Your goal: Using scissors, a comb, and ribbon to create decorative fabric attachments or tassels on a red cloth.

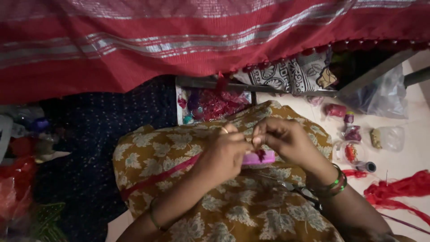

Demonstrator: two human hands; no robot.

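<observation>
The person sat on the floor (416,130) with both hands drawn together over the lap, which was covered in a mustard cloth with pale leaf print (224,201). The left hand (224,152) had its fingers curled and its fingertips pressed together, apparently pinching a short piece of red thread; the right hand (282,136) met it fingertip to fingertip, its grip also pinched shut on what looked like the same small dark red tuft (260,154) (too small and dim to tell thread from tassel with certainty). Just beneath the hands lay a pink flat case (260,159), resting on the lap.

Above hung a red cloth with silver stripes (179,40), and along its lower edge ran a row of small red tassels (313,50), so by my reading a good part of the edge had already been fitted while the piece in the fingers was unfinished. How much of the edge remained could not be told, since it ran out of view.

To the right, on the floor, were small jars and spools (351,132), a loose bundle of red thread (398,190), and scissors (300,192) on the lap by the right wrist.
</observation>
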